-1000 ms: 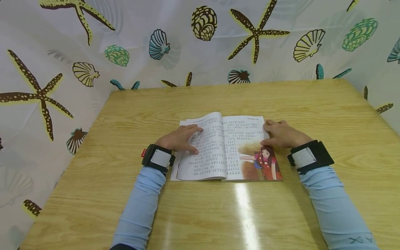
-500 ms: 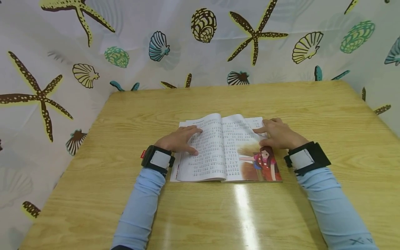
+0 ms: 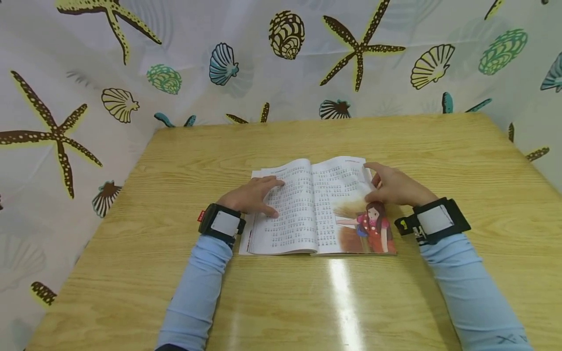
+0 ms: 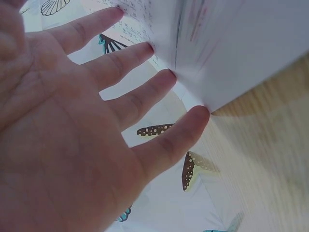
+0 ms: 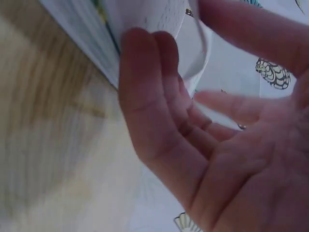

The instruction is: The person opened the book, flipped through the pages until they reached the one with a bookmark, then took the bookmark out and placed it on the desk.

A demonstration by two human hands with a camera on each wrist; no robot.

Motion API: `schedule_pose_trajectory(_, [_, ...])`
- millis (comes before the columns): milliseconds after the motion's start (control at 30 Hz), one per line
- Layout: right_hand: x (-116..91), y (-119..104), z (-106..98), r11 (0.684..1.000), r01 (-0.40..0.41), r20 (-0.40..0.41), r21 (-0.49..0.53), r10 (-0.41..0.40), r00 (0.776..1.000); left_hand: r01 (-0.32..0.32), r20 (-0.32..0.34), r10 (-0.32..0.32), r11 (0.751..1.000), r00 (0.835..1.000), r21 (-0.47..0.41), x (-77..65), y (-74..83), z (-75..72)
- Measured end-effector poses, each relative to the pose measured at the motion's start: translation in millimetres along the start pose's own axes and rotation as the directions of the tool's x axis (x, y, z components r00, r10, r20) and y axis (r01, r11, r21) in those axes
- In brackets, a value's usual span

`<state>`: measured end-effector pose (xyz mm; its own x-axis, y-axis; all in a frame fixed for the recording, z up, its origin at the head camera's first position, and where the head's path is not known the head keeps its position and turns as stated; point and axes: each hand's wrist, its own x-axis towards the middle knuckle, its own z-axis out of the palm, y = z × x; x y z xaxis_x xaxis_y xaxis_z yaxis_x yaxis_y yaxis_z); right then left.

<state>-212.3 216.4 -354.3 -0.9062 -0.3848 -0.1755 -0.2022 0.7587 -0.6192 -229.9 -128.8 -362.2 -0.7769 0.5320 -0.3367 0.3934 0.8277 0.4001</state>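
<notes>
An open book (image 3: 291,214) lies on the table, its left pages bowed up and a girl in red pictured at lower right. My left hand (image 3: 252,196) rests on the left page with fingers spread. In the left wrist view, the straight fingers (image 4: 164,142) reach to the book's outer edge. At the book's right side, my right hand (image 3: 395,185) holds the edge of a right-hand page (image 3: 340,170), whose upper corner is lifted. The right wrist view shows curled fingers (image 5: 145,96) beside the page block, with the bent sheet between them and another finger above.
The wooden table (image 3: 281,302) extends around the book on all sides. Behind and to the left hangs a white curtain (image 3: 184,29) printed with shells and starfish. Both wrists wear black straps (image 3: 440,222) over blue sleeves.
The right hand's fingers slid inward over the right page, then back out to its edge. The page's upper part has risen from nearly flat. The left hand stays in place.
</notes>
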Motion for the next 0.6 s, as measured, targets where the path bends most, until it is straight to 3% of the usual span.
schedule_pose_trajectory(167, [1.0,8.5,-2.7,0.971,-0.12,-0.014,0.206,0.126,0.992,-0.006,0.001,0.006,1.0,1.0,0.001,0.2,-0.4,-0.1])
schedule_pose_trajectory(267, [0.5,10.3,-4.9,0.948,-0.159,-0.014,0.275,0.169,0.986,-0.005,-0.003,0.005,1.0,1.0,0.005,0.8,-0.7,-0.5])
schedule_pose_trajectory(467, [-2.1,8.9,-8.5,0.938,-0.191,-0.061,0.29,0.218,0.974,0.004,0.001,-0.004,1.0,1.0,0.011,2.2,-0.5,-0.6])
schedule_pose_trajectory(600, [-2.6,9.3,-6.7,0.947,-0.169,-0.075,0.273,0.196,0.978,0.007,0.004,-0.008,1.0,1.0,0.015,2.5,0.3,-0.3])
